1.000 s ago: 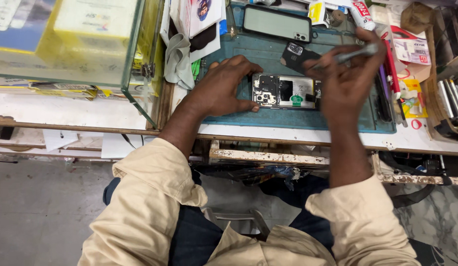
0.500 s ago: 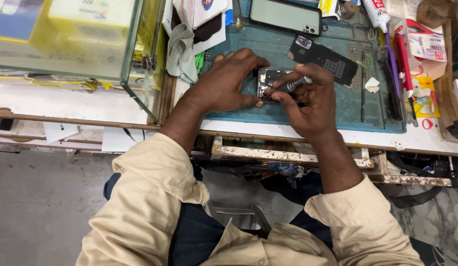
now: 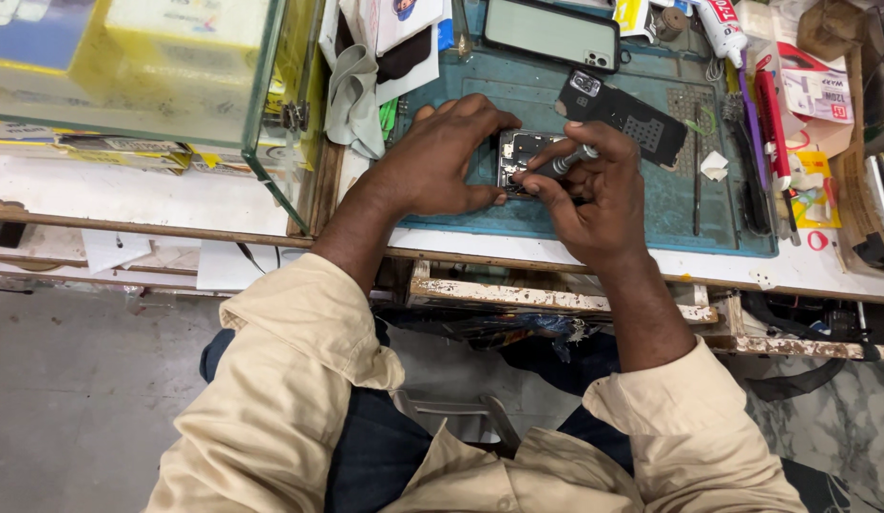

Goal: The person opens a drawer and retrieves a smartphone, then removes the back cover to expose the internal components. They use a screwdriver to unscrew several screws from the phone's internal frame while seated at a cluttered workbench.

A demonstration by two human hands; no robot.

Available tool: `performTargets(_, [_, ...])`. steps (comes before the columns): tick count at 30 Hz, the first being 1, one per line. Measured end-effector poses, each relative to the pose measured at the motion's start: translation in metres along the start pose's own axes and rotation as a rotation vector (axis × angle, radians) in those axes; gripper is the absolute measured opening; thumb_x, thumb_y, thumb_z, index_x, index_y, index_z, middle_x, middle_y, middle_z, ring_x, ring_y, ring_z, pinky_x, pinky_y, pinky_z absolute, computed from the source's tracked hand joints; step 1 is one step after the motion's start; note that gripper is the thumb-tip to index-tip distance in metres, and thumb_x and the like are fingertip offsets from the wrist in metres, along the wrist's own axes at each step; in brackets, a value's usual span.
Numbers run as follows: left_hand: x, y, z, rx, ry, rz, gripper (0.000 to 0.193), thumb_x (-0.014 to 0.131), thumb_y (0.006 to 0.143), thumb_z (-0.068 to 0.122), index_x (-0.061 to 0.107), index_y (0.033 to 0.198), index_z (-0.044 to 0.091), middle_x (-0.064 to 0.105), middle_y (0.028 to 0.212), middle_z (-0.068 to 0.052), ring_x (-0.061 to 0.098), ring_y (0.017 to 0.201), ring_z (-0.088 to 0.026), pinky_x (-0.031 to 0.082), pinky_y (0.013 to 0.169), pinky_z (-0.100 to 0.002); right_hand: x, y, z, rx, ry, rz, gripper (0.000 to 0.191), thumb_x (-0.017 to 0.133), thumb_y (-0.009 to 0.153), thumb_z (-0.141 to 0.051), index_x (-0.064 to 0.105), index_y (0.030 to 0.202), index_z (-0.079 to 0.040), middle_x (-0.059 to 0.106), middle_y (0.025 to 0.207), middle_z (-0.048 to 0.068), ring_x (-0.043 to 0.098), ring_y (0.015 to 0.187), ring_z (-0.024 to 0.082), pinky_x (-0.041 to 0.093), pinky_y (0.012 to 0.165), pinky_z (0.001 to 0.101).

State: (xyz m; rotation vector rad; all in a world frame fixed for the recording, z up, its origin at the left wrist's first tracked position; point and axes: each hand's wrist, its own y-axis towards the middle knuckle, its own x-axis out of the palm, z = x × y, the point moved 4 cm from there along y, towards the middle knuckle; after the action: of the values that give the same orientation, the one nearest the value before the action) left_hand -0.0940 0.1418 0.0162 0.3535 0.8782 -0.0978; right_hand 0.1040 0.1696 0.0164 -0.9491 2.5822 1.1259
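Mid-screw step: left hand (image 3: pixel 442 161) flat, fingers spread, pinning opened phone (image 3: pixel 526 152); right hand (image 3: pixel 594 195) pinches screwdriver (image 3: pixel 566 163). Next needs steady tip.

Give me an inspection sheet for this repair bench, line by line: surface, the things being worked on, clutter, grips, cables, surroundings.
Surface: teal work mat on a white bench, edge paint chipped.
Job's things: opened phone lying flat on the mat; slim screwdriver tip down on it.
Clutter: black back cover, second phone, grey cloth, glue tube, red tools and packets at the right edge.
Grips: left hand pressing the phone's left side; right hand pinching the screwdriver.
Cables: thin dark wire at the bench front.
Surroundings: glass case holding yellow boxes; grey floor.
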Motion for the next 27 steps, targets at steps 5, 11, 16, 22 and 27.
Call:
performTargets(5, [0.001,0.000,-0.002,-0.001,0.005,-0.005,0.085,0.092,0.069,0.033,0.053,0.142,0.016,0.058,0.129,-0.007,0.058,0.123,-0.026,0.036,0.104,-0.046,-0.001,0.002,-0.007,-0.062,-0.186,0.008,0.062,0.077,0.103,0.005,0.036,0.146,-0.012,0.065,0.119,0.015,0.075,0.112,0.022,0.069,0.088,0.0303])
performTargets(11, [0.000,-0.001,-0.001,-0.016,0.006,-0.001,0.084,0.092,0.070,0.035,0.053,0.142,0.016,0.058,0.129,-0.007,0.058,0.122,-0.027,0.037,0.103,-0.046,-0.002,0.006,-0.018,-0.079,-0.247,0.032,0.058,0.080,0.101,0.001,0.044,0.145,-0.013,0.072,0.119,0.016,0.076,0.112,0.022,0.068,0.080,0.0284])
performTargets(16, [-0.001,-0.002,0.001,-0.013,-0.002,0.004,0.081,0.091,0.070,0.034,0.055,0.140,0.015,0.059,0.129,-0.007,0.058,0.123,-0.027,0.037,0.102,-0.046,0.003,0.011,-0.022,-0.008,-0.002,-0.040,0.045,0.061,0.104,0.001,0.038,0.140,-0.011,0.065,0.139,0.019,0.068,0.126,0.021,0.062,0.090,0.0269])
performTargets(22, [-0.002,-0.002,0.001,0.004,0.001,0.008,0.082,0.092,0.071,0.034,0.055,0.141,0.013,0.059,0.129,-0.008,0.058,0.122,-0.028,0.037,0.103,-0.046,0.002,0.020,-0.034,-0.247,-0.421,0.002,0.061,0.078,0.094,-0.008,0.042,0.143,-0.011,0.064,0.141,0.018,0.054,0.145,0.032,0.051,0.121,0.0445])
performTargets(27, [-0.001,-0.001,0.002,-0.008,-0.004,0.005,0.083,0.092,0.069,0.035,0.055,0.140,0.013,0.059,0.129,-0.008,0.058,0.122,-0.028,0.037,0.102,-0.046,0.006,0.019,-0.036,-0.119,-0.221,-0.039,0.041,0.061,0.112,-0.003,0.038,0.146,-0.009,0.056,0.155,0.017,0.039,0.157,0.028,0.046,0.126,0.0397])
